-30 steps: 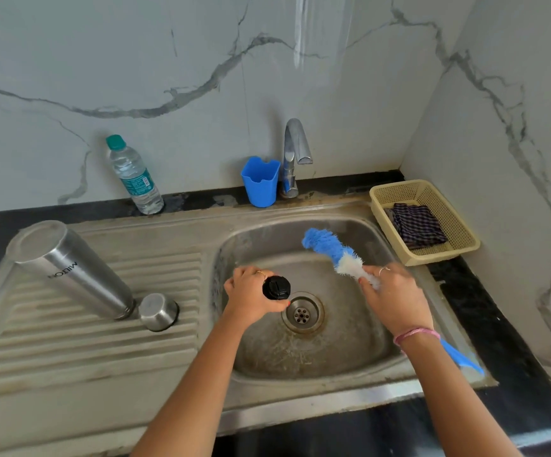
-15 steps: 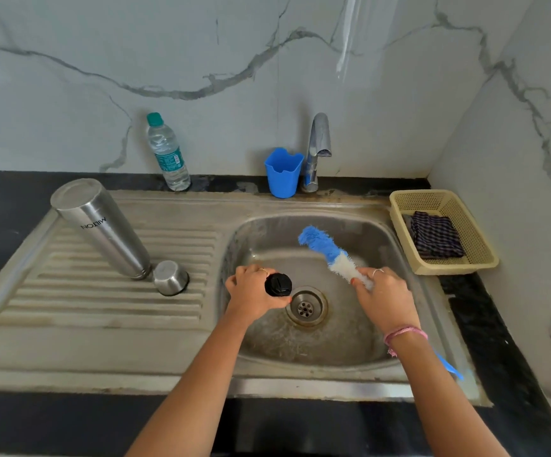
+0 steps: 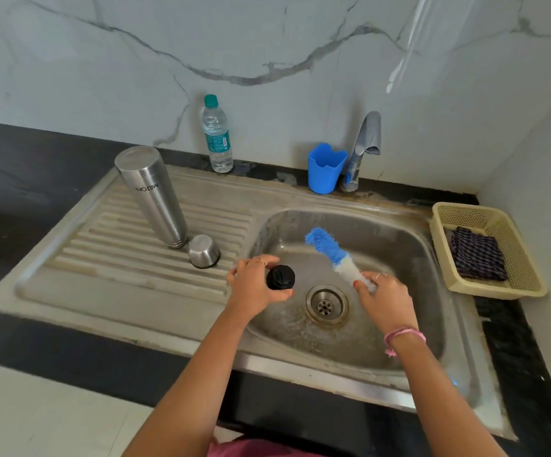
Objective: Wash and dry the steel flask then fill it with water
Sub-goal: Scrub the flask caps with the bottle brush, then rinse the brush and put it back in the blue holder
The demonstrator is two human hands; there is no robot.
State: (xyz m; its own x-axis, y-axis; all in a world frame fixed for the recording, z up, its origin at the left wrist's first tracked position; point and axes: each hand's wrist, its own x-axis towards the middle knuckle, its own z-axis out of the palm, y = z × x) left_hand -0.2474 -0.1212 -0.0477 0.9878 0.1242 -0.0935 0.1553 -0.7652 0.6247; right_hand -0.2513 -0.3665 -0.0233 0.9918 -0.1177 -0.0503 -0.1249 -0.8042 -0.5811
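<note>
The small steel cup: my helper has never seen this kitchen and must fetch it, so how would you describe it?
Look at the ribbed drainboard left of the sink basin. A tall steel flask stands upside down there; the small steel cup sits right beside its lower end, also inverted. It is short and rounded, with a dark rim at the bottom.

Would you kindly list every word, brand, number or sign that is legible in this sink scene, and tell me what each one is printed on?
"MILTON": dark letters on the side of the tall steel flask, which stands mouth down on the draining board, so the word reads upside down.
Teal label on the clear plastic water bottle: carries print, but too small and blurred to read.
Round black flask lid: raised marks on top, not legible.
Nothing else bears readable text.
</note>
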